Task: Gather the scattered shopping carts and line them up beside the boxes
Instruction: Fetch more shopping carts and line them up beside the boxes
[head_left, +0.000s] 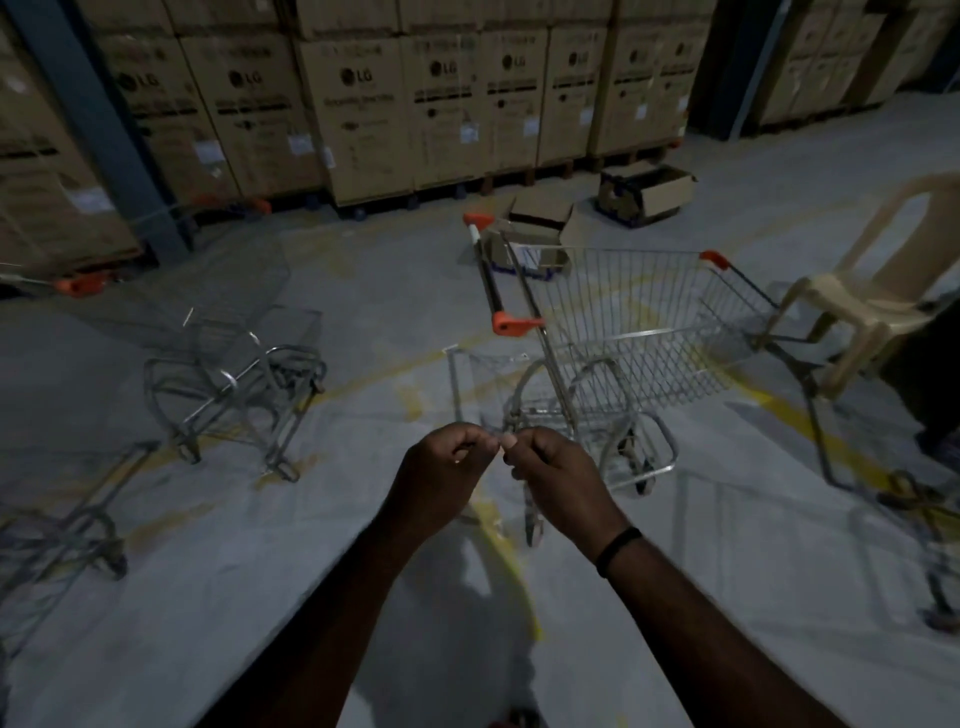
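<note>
Centrally, left hand (445, 464), right hand (553, 480) curled, hold unclear, cart (631, 317) before open box (540, 221)

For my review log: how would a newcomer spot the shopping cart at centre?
Before the wall of LG boxes, left of the beige plastic chair, stands the shopping cart. Only it has an open cardboard box just behind its handle.
</note>
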